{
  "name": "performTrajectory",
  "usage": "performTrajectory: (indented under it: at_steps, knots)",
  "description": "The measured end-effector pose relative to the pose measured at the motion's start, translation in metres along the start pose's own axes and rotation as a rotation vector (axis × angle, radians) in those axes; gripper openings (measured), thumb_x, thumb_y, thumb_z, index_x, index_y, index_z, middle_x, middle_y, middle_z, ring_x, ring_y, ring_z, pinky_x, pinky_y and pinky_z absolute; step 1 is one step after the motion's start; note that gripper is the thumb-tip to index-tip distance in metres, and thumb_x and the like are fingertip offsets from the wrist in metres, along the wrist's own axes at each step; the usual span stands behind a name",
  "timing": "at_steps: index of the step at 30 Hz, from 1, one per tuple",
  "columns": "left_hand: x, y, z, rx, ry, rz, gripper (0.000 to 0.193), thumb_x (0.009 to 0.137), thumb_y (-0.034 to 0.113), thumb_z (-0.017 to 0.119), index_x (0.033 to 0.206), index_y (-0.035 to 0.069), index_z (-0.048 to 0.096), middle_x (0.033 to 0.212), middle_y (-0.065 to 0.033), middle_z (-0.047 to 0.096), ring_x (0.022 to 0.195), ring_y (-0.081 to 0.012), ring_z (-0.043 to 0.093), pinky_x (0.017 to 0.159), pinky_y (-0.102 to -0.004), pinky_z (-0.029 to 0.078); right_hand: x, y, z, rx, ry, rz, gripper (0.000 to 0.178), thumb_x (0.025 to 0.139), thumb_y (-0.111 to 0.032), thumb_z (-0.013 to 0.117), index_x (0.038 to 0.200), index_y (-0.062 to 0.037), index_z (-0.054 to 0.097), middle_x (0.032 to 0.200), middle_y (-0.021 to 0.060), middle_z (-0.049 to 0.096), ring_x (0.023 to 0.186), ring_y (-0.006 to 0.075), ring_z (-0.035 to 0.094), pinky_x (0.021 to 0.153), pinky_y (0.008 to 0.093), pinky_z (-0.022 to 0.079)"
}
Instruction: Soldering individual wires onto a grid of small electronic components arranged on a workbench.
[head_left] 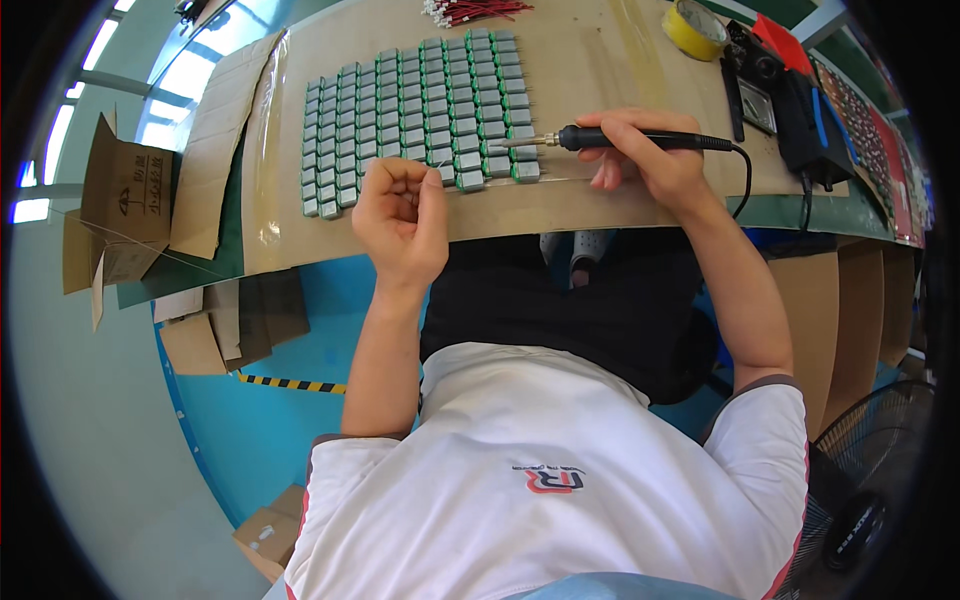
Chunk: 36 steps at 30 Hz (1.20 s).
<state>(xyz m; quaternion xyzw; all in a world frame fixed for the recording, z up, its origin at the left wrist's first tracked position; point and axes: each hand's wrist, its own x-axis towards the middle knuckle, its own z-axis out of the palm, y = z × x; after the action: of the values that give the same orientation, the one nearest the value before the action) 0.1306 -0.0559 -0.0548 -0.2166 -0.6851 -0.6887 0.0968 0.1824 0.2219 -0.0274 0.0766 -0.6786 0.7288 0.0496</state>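
Right hand (655, 165) grips a soldering iron (583, 138) pointed leftward; left hand (403, 220) curls closed (any contents hidden).

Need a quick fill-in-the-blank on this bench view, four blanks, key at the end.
1. The right hand holds the soldering iron, its tip toward the picture's ____ side.
2. The roll of tape is ____ in colour.
3. The wires at the picture's top are mostly ____.
4. The open box left of the grey blocks is made of ____.

Missing words: left; yellow; red; cardboard.
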Motion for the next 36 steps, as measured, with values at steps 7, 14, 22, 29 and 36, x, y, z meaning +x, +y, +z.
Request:
performTrajectory:
  at_steps: [7, 14, 22, 29, 36]
  knots:
    - [0.001, 0.003, 0.008, 0.1, -0.007, -0.085, 0.004, 0.092, -0.001, 0.067, 0.094, -0.003, 0.065, 0.065, -0.0013, 0.06, 0.045, -0.0025, 0.05, 0.039, -0.018, 0.034, 0.0, 0.001, 0.0, -0.025, -0.01, -0.011, 0.024, 0.098, -0.008, 0.058, 0.112, 0.0079, 0.07, 0.076, 0.0127, 0.07, 0.063, 0.0141, 0.067, 0.063, 0.028, 0.058]
    - [0.003, 0.008, 0.012, 0.194, -0.025, -0.177, 0.003, 0.084, -0.002, 0.072, 0.085, -0.002, 0.069, 0.059, 0.0051, 0.056, 0.053, 0.0011, 0.043, 0.048, -0.0169, 0.033, 0.001, 0.002, 0.0, -0.047, -0.023, -0.021, 0.024, 0.098, -0.009, 0.058, 0.112, 0.0075, 0.07, 0.077, 0.0143, 0.071, 0.062, 0.0132, 0.067, 0.062, 0.0277, 0.057]
    - [0.003, 0.006, 0.012, 0.26, -0.05, -0.15, 0.003, 0.082, 0.0, 0.074, 0.083, 0.0, 0.071, 0.054, 0.0044, 0.052, 0.049, -0.0007, 0.04, 0.046, -0.0198, 0.031, 0.001, 0.001, 0.001, -0.069, -0.033, -0.013, 0.024, 0.098, -0.008, 0.058, 0.112, 0.0082, 0.07, 0.069, 0.0086, 0.068, 0.062, 0.0129, 0.066, 0.063, 0.027, 0.057]
    - [0.003, 0.005, 0.011, 0.248, -0.055, -0.155, 0.003, 0.082, 0.0, 0.074, 0.083, 0.0, 0.071, 0.053, 0.0041, 0.052, 0.048, -0.0008, 0.04, 0.046, -0.0197, 0.031, 0.001, 0.002, 0.002, -0.078, -0.034, -0.015, 0.024, 0.098, -0.008, 0.059, 0.111, 0.0078, 0.07, 0.07, 0.009, 0.068, 0.062, 0.0127, 0.067, 0.063, 0.0268, 0.057]
    - [0.003, 0.001, 0.007, 0.286, -0.138, -0.113, 0.006, 0.089, 0.0, 0.07, 0.092, -0.004, 0.069, 0.061, 0.0, 0.06, 0.042, -0.0024, 0.049, 0.038, -0.0185, 0.032, 0.002, 0.002, 0.002, -0.085, -0.046, -0.04, 0.024, 0.098, -0.008, 0.058, 0.112, 0.008, 0.07, 0.078, 0.0138, 0.071, 0.061, 0.0125, 0.066, 0.061, 0.026, 0.057]
